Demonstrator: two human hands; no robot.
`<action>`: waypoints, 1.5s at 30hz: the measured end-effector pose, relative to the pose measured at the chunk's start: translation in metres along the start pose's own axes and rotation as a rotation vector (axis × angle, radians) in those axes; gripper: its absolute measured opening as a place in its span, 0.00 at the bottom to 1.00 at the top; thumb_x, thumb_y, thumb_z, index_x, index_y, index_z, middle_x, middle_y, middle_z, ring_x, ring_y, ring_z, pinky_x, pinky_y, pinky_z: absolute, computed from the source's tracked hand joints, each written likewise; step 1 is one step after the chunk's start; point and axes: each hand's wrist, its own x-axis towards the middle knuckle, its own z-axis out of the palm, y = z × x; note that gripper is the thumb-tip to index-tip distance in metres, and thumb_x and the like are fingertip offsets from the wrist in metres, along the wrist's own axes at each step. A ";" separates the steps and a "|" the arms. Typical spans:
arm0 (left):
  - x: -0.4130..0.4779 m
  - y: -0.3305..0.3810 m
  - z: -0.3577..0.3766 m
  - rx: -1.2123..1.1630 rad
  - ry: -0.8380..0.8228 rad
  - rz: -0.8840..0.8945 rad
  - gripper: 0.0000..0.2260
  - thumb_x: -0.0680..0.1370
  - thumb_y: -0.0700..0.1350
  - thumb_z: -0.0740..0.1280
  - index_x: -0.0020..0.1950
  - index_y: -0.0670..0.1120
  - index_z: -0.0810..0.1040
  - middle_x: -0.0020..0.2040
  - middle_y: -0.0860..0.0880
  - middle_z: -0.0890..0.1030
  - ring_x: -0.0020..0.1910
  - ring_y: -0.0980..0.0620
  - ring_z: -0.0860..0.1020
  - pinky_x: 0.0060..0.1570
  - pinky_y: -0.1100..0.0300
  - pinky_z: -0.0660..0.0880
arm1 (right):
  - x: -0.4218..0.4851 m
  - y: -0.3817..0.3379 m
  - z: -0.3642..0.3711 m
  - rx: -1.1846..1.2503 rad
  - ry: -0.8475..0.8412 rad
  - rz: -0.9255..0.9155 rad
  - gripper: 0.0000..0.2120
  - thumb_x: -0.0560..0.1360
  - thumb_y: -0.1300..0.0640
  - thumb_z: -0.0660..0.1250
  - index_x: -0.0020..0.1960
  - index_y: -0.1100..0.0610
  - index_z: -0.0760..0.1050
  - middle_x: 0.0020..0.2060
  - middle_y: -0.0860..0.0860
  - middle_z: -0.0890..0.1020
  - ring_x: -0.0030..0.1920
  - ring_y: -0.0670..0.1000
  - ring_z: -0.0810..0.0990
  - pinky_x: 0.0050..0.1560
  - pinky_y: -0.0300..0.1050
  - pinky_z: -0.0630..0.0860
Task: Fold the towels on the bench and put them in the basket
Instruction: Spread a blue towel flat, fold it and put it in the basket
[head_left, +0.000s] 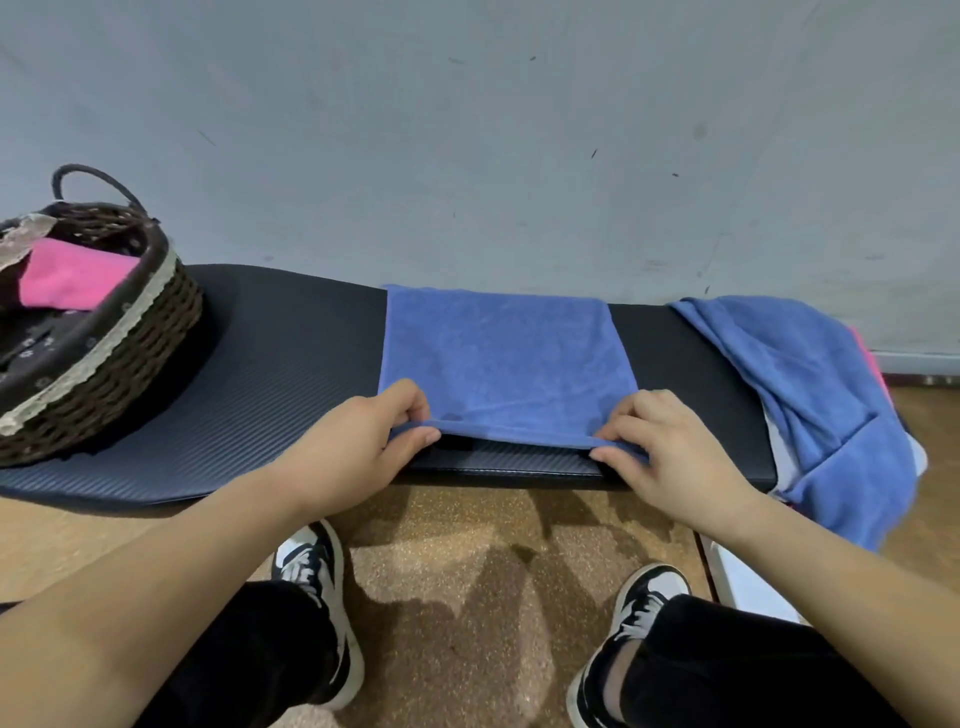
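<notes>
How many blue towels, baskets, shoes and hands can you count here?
Blue towels: 2, the flat blue terry towel and the crumpled blue terry towel.
Baskets: 1, the round dark woven wicker basket.
Shoes: 2, the left black-and-white sneaker and the right black-and-white sneaker.
Hands: 2, the left hand and the right hand.
Total: 7.

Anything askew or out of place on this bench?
The unfolded blue towel at the right end of the bench slumps over the edge, hanging toward the floor. The lace trim on the basket is crumpled at its left rim.
</notes>
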 end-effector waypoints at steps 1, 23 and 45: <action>-0.001 0.002 -0.002 0.024 0.027 0.005 0.07 0.81 0.57 0.64 0.47 0.59 0.67 0.32 0.50 0.77 0.31 0.51 0.75 0.34 0.50 0.73 | -0.001 0.000 -0.004 0.019 -0.003 -0.001 0.05 0.78 0.49 0.71 0.49 0.50 0.81 0.47 0.45 0.78 0.50 0.52 0.75 0.53 0.51 0.74; 0.050 0.000 -0.050 -0.068 0.199 -0.177 0.02 0.79 0.48 0.70 0.47 0.55 0.81 0.41 0.57 0.84 0.44 0.58 0.81 0.45 0.56 0.77 | 0.066 -0.001 -0.039 0.606 0.150 0.584 0.08 0.74 0.48 0.75 0.43 0.52 0.81 0.40 0.48 0.85 0.43 0.50 0.82 0.44 0.48 0.78; 0.117 -0.035 -0.005 0.144 0.220 -0.418 0.04 0.82 0.52 0.62 0.55 0.53 0.73 0.52 0.53 0.76 0.48 0.49 0.76 0.43 0.51 0.75 | 0.119 0.036 0.010 0.457 0.133 0.755 0.07 0.78 0.48 0.69 0.44 0.50 0.78 0.42 0.47 0.83 0.44 0.49 0.80 0.40 0.44 0.76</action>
